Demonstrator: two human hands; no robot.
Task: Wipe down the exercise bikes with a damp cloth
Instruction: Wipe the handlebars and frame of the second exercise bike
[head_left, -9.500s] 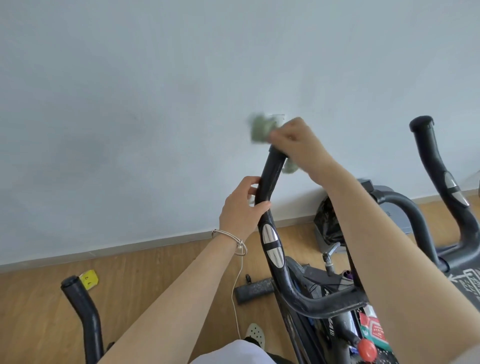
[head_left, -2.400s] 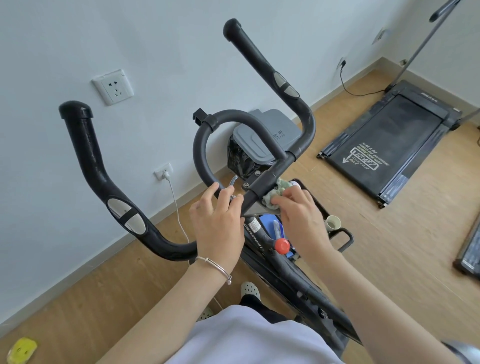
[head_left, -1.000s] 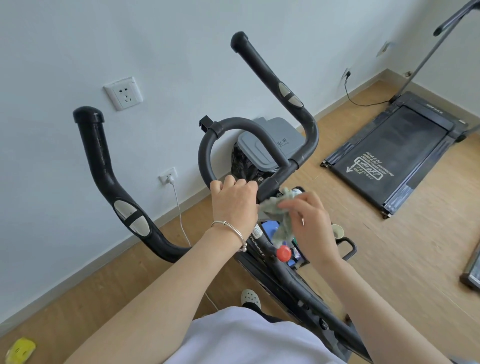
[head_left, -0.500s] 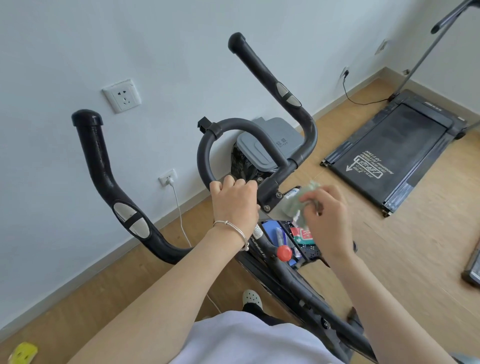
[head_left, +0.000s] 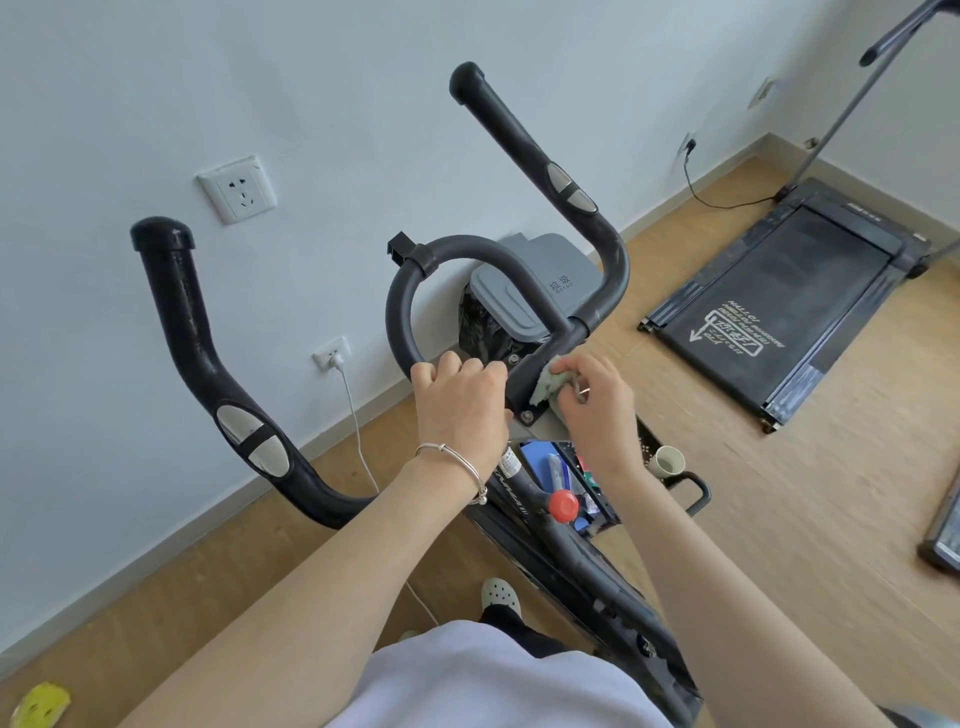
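This looks like a small home workout room. An exercise bike stands near a pale painted wall with household sockets. A flat treadmill lies on the wood-plank floor at far right. A lidded grey rubbish bin sits against the skirting.

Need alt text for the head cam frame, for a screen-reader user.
A person's right hand holds a green cloth against the centre clamp of a black exercise bike's handlebar, while the left hand grips its inner loop. A treadmill lies on the wooden floor at right.
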